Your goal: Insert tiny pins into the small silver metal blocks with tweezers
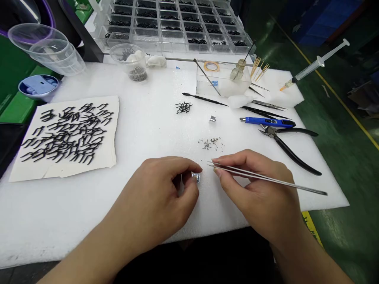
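My left hand [161, 193] rests on the white foam mat [142, 130] with thumb and fingers pinched on a small silver metal part [196, 177]. Just to its right, my right hand [257, 189] grips slim steel tweezers [266, 178], their tips pointing left toward the part and a short gap away from it. A scatter of tiny grey screws [211, 143] lies just beyond the tweezer tips. Farther back sit a small heap of black clips [183, 107] and another small silver part [212, 118].
A paper sheet [111, 130] with several black clips lies at the left. Black pliers [288, 146], a blue tool [266, 121], a black probe [204, 99], a clear box [223, 81], a syringe [315, 64], plastic cups [56, 53] and a compartment organiser [177, 21] ring the mat.
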### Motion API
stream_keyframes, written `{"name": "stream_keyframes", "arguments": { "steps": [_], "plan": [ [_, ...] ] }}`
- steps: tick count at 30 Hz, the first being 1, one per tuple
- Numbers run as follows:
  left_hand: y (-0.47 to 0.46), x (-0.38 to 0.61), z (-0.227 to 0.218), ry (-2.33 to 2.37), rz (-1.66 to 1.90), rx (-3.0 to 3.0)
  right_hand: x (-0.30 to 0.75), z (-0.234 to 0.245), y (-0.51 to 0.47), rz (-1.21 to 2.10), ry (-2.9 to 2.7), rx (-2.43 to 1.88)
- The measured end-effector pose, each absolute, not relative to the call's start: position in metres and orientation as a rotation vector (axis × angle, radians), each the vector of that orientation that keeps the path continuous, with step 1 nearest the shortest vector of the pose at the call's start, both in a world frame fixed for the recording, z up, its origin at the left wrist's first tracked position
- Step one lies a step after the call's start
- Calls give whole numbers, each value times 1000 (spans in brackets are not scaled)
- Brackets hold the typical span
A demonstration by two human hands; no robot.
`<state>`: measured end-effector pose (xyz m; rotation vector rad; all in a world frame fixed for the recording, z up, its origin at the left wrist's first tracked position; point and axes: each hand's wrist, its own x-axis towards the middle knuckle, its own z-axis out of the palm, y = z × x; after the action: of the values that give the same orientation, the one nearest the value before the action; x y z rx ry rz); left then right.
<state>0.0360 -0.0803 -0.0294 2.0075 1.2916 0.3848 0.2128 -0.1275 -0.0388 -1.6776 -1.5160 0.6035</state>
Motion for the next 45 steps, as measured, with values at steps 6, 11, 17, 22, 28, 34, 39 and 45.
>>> {"name": "stream_keyframes", "arguments": {
  "steps": [6, 11, 17, 22, 28, 34, 39, 45],
  "plan": [
    [-85, 32, -33, 1241, 448, 2091, 208, -46, -121, 526, -1573, -1662],
    [-85, 31, -34, 1217, 461, 2112, 207, -48, -122, 455, -1629, -1655],
    [-86, 30, -37, 1235, 484, 2144, 206, -48, -121, 419, -1637, -1668],
    [-86, 29, -38, 1259, 493, 2155, 207, -46, -122, 429, -1638, -1677],
    [-83, 29, -37, 1197, 465, 2098, 206, -47, -120, 401, -1657, -1668],
    [-84, 30, -38, 1228, 496, 2121, 208, -45, -129, 461, -1551, -1666],
    [-86, 31, -41, 1234, 488, 2150, 209, -44, -145, 598, -1495, -1585],
    [-88, 31, -45, 1214, 532, 2199, 202, -47, -153, 527, -1526, -1564]
  ]
}}
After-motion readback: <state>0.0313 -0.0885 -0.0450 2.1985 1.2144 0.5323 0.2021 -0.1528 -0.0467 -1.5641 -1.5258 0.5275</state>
